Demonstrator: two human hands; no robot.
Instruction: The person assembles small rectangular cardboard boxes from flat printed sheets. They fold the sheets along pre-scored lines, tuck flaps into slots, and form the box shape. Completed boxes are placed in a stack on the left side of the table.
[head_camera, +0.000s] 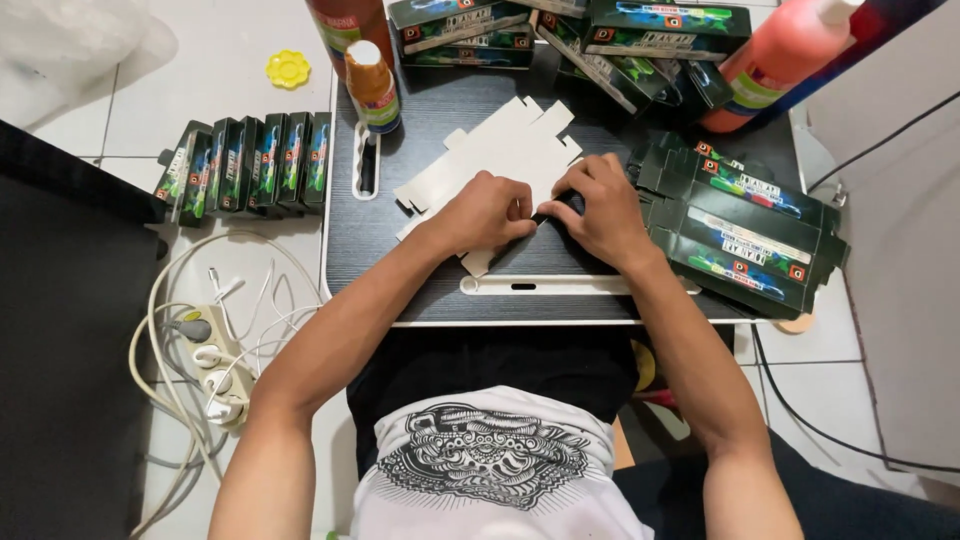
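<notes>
A flat, unfolded carton blank (505, 150) lies white side up on the small dark lap table (420, 290). My left hand (487, 212) presses down on its near edge with the fingers curled over a flap. My right hand (600, 208) pinches the same blank at its right side, thumb and fingers closed on a fold. The two hands nearly touch in the middle. The part of the blank beneath the hands is hidden.
Dark green flat cartons (745, 225) are stacked at the table's right, and more (560, 35) lie at the back. A row of folded boxes (250, 165) stands on the floor, left. An orange bottle (372, 85), a red bottle (785, 60), and a power strip (210, 365) with cables are nearby.
</notes>
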